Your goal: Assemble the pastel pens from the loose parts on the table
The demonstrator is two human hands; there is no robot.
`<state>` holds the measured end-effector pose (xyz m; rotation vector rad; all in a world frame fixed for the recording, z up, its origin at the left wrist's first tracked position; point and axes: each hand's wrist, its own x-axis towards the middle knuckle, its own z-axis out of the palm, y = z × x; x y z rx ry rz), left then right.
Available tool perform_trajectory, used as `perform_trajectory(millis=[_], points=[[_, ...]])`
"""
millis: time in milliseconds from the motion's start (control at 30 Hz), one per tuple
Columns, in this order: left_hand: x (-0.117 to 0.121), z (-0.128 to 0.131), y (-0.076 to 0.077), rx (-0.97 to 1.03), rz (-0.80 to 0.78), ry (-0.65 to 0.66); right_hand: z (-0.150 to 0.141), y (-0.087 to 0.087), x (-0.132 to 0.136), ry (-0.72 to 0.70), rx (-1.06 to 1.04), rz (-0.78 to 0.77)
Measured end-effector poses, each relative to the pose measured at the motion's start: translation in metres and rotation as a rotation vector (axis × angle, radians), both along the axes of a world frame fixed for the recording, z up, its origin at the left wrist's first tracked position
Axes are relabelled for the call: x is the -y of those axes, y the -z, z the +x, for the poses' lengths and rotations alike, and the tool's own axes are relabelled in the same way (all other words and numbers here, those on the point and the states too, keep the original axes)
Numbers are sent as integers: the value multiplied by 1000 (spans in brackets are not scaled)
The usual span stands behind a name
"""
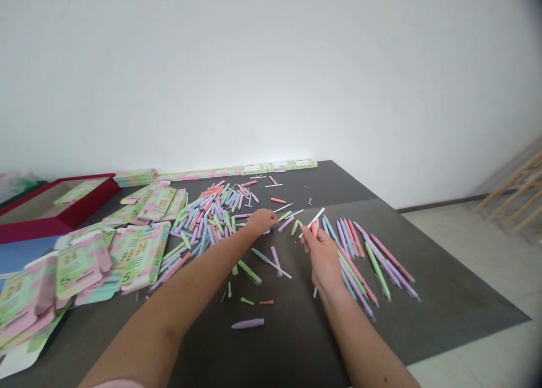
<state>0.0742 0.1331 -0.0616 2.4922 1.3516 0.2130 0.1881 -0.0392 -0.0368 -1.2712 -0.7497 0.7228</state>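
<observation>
Pen refill (318,215): thin, white, straight, slanted.

Left hand (262,221), fingertips hidden from view

Both bare arms (186,297) reach forward, left hand (262,221) farther out, right hand (326,255) with fingers (310,238) pinched.

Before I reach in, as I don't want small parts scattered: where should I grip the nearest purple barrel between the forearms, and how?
Probably mid-body, from above and the near side, pinching across its width. The purple barrel lies flat, lengthwise left to right; its tapered left end looks a poorer hold. The small red piece lies on its far side.
</observation>
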Motion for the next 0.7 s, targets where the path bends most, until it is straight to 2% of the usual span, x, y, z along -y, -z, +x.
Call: perform_trajectory(millis=[100, 200, 333, 467, 500, 567, 633, 700], points=[[-1, 6, 7, -5, -24, 22, 0, -1, 0, 0, 0, -3], [-3, 9, 5, 29, -40, 41, -1, -3, 1, 10, -1, -3], [8, 5, -11, 181, -40, 65, -1, -6, 1, 52, -35, -4], [46, -7, -33, 374, -107, 115, -2, -9, 2, 82, -71, 74], [59, -10, -36, 442, -156, 134, -2, -9, 3, 84, -79, 96], [86, -17, -42, 812, -474, 138, -4, -11, 5, 74, -96, 134], [109, -21, -44, 1069, -727, 49, -7, -12, 7, 58, -109, 156], [126, -24, -45, 1183, -882, -35, -9, -13, 9, 42, -120, 171]])
